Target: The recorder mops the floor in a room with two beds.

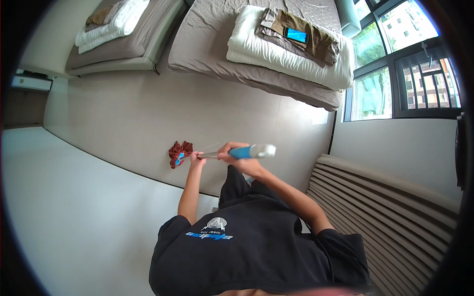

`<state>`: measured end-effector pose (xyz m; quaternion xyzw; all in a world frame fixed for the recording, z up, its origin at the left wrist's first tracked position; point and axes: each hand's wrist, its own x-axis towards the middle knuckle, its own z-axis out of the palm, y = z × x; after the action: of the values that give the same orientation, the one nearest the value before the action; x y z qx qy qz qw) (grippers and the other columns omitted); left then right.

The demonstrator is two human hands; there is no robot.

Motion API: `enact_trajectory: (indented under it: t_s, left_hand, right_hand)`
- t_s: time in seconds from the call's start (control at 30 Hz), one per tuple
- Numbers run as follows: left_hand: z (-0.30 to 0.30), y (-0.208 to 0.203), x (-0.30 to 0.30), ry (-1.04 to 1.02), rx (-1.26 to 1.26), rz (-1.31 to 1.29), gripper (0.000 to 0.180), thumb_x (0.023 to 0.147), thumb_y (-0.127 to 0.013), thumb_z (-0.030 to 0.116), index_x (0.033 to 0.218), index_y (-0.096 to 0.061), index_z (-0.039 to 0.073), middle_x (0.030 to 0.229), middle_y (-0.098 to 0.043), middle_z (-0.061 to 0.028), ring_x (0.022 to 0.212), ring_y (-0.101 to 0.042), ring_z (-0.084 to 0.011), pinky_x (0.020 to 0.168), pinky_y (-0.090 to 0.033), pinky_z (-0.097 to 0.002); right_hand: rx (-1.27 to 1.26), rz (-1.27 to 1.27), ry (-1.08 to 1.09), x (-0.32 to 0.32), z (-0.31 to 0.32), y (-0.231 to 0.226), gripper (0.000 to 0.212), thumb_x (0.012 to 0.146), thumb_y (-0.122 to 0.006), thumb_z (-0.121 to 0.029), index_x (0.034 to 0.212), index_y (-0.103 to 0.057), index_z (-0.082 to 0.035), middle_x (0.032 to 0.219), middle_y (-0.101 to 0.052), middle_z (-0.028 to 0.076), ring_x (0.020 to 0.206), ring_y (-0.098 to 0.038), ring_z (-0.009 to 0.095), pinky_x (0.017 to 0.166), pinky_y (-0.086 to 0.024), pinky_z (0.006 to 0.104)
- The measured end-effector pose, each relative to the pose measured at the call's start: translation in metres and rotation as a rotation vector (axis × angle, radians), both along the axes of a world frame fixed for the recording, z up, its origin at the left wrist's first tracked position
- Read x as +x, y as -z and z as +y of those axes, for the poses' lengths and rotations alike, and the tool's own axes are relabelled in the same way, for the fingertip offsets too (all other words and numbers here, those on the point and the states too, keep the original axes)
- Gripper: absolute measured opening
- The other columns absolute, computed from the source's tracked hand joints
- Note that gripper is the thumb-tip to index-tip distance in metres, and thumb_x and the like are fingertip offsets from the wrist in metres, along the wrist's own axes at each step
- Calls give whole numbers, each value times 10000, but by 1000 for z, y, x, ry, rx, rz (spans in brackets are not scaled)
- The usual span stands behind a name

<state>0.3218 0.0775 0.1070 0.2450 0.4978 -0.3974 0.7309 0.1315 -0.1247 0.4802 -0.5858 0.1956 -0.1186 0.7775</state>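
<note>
A mop with a dark red cloth head (181, 154) and a blue connector reaches away to the left. Its head is spread over the floor close to the white wall. Low on the thin metal pole, my left hand (197, 159) is closed round it. My right hand (239, 159) grips the pole higher up, just below the mop's blue and white handle end (253, 151), which points toward the right and looks slightly blurred.
Ahead stands a bed (212, 44) with a folded white quilt (291, 61), brown clothing (316, 37) and a lit phone (296, 34) on top. A second bed (143, 49) is at far left. Beside me on the right is a ribbed beige panel (380, 212), below windows (370, 98). A white wall (89, 197) borders the left.
</note>
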Motion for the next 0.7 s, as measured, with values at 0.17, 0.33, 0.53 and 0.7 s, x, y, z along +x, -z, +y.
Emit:
enact_trajectory:
  t_s: [0.17,0.33,0.53,0.7]
  left_hand:
    - [-5,-27,-35,139,114,-28,211,890,-435,48,688,-414,104,623,-482,-20,523,-521,-144,549,-512,-244]
    - [-37,-6,-70,-3,22,157,137,903,-407,34,817,-514,29,738,-606,-71,618,-621,-161,633,-586,-270]
    - [-145,11,-186,253,-76,119,204,895,-418,76,723,-525,57,638,-589,-56,551,-599,-155,542,-569,-283]
    - [-245,81,-330,803,94,-135,182,819,-491,156,667,-485,57,606,-536,-61,622,-588,-202,678,-559,-391]
  right_hand:
    - [-213,-122,-162,-25,17,7,198,832,-704,-88,720,-547,-45,662,-549,18,631,-511,91,575,-418,272]
    - [80,-124,-4,-81,-3,8,211,835,-652,32,705,-493,-16,750,-568,70,734,-522,162,690,-420,301]
    - [96,-169,472,-215,-62,2,238,834,-657,-14,676,-480,-24,698,-563,63,692,-516,159,667,-417,288]
    - [-46,-235,583,-339,-108,-36,227,810,-606,-168,675,-476,-40,630,-499,71,636,-482,184,701,-397,342]
